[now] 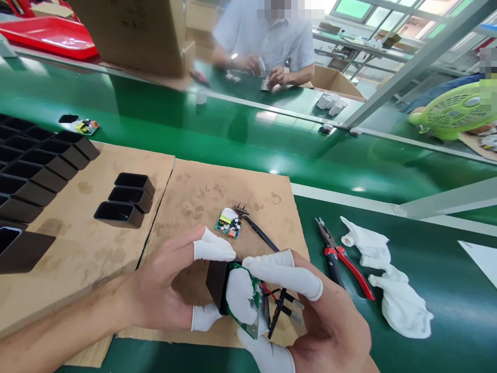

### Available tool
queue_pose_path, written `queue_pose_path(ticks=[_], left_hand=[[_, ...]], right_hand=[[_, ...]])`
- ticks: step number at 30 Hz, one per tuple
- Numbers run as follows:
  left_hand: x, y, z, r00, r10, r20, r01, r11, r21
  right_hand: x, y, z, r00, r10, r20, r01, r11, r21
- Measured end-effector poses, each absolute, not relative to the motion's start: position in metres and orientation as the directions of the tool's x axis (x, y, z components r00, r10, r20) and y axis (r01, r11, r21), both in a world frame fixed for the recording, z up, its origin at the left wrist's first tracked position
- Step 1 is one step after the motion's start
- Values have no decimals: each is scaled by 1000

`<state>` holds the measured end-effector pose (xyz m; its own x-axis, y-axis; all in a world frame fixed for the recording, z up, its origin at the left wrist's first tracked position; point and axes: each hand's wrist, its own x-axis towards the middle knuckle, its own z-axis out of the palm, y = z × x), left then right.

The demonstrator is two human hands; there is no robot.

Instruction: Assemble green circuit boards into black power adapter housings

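Note:
My left hand (171, 282), in white finger cots, grips a black plastic case (216, 285) above the cardboard. Between the fingers and thumb of my right hand (310, 305) is a green circuit board (254, 324) with a large white patch on its face. One edge of the board sits at the case's opening; how far it reaches inside is hidden. A black plug piece with metal prongs (285, 305) hangs from the board on red and black wires. Beyond my hands lie another circuit board (228, 224), a small two-pin plug piece (241, 209) and a black stick-like tool (261, 233).
Several black cases (34, 160) stand in rows at left, with three cases (130, 196) apart from them. Red-handled pliers (337, 254) and white gloves (404, 300) lie at right. Across the green conveyor belt (171, 114), a person (267, 46) handles small white parts.

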<state>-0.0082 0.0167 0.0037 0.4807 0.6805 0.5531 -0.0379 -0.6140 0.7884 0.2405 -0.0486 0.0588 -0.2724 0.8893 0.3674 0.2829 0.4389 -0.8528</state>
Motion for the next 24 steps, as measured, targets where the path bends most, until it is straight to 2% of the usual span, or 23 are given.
queue_pose_path(ticks=[24], left_hand=[[-7,17,7,479,674,563,-17,-634,773]], right_hand=[[240,-43,59,-340,860,380,349,491,-798]])
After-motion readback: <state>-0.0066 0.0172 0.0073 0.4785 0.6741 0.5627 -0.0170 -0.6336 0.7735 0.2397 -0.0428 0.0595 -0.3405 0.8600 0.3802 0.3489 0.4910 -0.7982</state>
